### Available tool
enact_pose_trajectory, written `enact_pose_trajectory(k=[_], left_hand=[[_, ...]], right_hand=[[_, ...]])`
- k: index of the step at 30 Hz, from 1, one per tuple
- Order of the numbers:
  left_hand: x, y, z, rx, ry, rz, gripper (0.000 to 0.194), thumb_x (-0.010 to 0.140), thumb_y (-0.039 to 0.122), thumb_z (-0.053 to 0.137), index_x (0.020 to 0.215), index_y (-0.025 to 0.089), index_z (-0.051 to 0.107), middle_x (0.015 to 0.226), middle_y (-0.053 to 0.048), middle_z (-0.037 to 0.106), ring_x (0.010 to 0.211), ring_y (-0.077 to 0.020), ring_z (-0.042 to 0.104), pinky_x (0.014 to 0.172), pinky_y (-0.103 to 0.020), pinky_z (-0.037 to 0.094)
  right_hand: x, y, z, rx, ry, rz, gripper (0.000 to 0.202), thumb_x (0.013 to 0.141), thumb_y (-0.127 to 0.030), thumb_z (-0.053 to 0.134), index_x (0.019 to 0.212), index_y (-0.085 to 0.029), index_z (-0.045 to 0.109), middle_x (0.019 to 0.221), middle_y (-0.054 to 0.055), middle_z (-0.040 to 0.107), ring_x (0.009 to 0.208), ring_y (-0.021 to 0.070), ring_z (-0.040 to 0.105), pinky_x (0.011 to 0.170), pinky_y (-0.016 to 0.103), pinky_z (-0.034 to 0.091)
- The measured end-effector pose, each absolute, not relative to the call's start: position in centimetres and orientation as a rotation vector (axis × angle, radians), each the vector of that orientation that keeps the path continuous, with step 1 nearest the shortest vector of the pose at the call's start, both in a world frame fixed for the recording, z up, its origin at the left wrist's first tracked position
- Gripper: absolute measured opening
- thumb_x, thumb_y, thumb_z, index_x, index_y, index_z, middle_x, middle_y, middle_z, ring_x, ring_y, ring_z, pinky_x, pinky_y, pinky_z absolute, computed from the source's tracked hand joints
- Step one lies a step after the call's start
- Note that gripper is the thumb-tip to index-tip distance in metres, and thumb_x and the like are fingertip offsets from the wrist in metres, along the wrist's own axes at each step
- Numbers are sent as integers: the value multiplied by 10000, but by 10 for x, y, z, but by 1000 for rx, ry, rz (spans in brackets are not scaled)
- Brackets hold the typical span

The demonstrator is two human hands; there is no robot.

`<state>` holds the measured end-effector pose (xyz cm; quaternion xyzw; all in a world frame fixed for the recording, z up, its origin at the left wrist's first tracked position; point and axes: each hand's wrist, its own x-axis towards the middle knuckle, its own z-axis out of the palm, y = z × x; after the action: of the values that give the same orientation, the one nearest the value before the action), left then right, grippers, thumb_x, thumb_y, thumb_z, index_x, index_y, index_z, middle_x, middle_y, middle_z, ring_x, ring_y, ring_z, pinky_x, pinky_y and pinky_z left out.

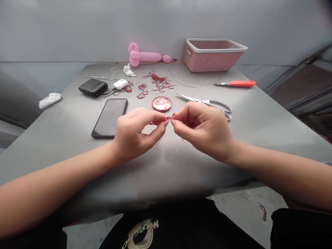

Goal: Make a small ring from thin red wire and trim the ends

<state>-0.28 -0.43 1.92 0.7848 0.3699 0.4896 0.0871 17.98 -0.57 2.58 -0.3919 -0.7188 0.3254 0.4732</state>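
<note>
Between the fingertips of my two hands is a thin dark red cord with a pinkish-red bead (pixel 168 118) on it. My left hand (pixel 140 129) pinches the cord just left of the bead, and my right hand (pixel 203 129) pinches it on the right. Loose cord ends hang below the fingers. Just beyond my hands sits a round red-rimmed dish (pixel 162 108) of small pale and pink beads. Silver scissors (pixel 197 100) lie behind my right hand, which hides part of them. A black phone (pixel 106 119) rests beside my left hand.
Several cord rings (pixel 142 94) and a heap of red cord pieces (pixel 159 81) lie farther back. Around them are a black power bank (pixel 92 87), a white earbud case (pixel 120 84), a red-handled knife (pixel 241 83), a pink bin (pixel 212 60), a pink balloon (pixel 149 56) and crumpled tissue (pixel 50 100).
</note>
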Motion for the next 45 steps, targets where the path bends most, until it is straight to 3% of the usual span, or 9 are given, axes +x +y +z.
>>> enact_pose_trajectory(k=[4, 9, 12, 16, 20, 25, 30, 34, 45], left_hand=[[-1, -7, 21, 2020, 1091, 1370, 47, 818, 213, 702, 777, 236, 707, 745, -2, 726, 703, -166, 668, 679, -307, 563], [1, -10, 30, 1508, 922, 1153, 135, 858, 263, 697, 756, 178, 667, 702, 2, 663, 692, -118, 638, 688, -243, 564], [1, -10, 34, 1232, 828, 1024, 176, 849, 233, 699, 697, 161, 650, 655, 22, 598, 639, -77, 580, 681, -205, 570], [2, -6, 36, 929, 736, 793, 179, 811, 219, 729, 677, 144, 637, 605, 36, 518, 560, -52, 514, 610, -178, 572], [2, -3, 34, 868, 711, 731, 157, 785, 212, 746, 684, 156, 640, 591, 42, 507, 538, -54, 503, 597, -180, 576], [1, -2, 33, 964, 731, 829, 138, 827, 195, 695, 706, 156, 641, 624, 39, 514, 586, -55, 514, 649, -179, 587], [2, 1, 30, 967, 779, 877, 158, 836, 210, 700, 703, 152, 637, 656, 37, 519, 603, -55, 517, 667, -185, 586], [2, 2, 27, 862, 752, 896, 119, 845, 205, 697, 747, 154, 656, 683, 33, 545, 613, -52, 532, 664, -175, 591], [0, -1, 23, 1107, 758, 944, 157, 840, 286, 735, 742, 176, 679, 695, 37, 588, 667, -69, 575, 735, -222, 583]], right_hand=[[179, -7, 23, -944, -1841, 601, 146, 794, -160, 626, 680, -213, 553, 577, -39, 577, 495, 81, 487, 454, 247, 415], [184, -1, 19, -630, -1981, -121, 195, 857, -116, 574, 715, -247, 595, 625, -22, 605, 549, 101, 498, 519, 250, 473], [194, 13, 20, -474, -2086, -307, 200, 873, -152, 581, 748, -291, 652, 634, -16, 604, 562, 113, 500, 522, 263, 456], [205, 35, 20, -359, -2203, -256, 202, 916, -270, 591, 744, -331, 677, 615, -17, 569, 532, 121, 440, 497, 307, 395], [201, 38, 15, -300, -2080, -156, 208, 939, -189, 544, 827, -312, 670, 710, -11, 616, 630, 122, 550, 586, 292, 495], [194, 27, 15, -472, -2016, 30, 123, 903, -157, 640, 846, -255, 687, 821, 7, 630, 801, 133, 622, 721, 307, 542], [190, 15, 19, -695, -1964, 268, 107, 882, -158, 648, 827, -236, 696, 779, -12, 679, 675, 112, 586, 625, 283, 515], [185, 10, 19, -774, -1840, 495, 52, 855, -186, 685, 814, -218, 690, 790, -13, 727, 692, 119, 636, 631, 284, 544], [185, 8, 17, -697, -1941, 429, 102, 869, -177, 579, 844, -225, 665, 819, 21, 721, 735, 149, 649, 653, 306, 538]])
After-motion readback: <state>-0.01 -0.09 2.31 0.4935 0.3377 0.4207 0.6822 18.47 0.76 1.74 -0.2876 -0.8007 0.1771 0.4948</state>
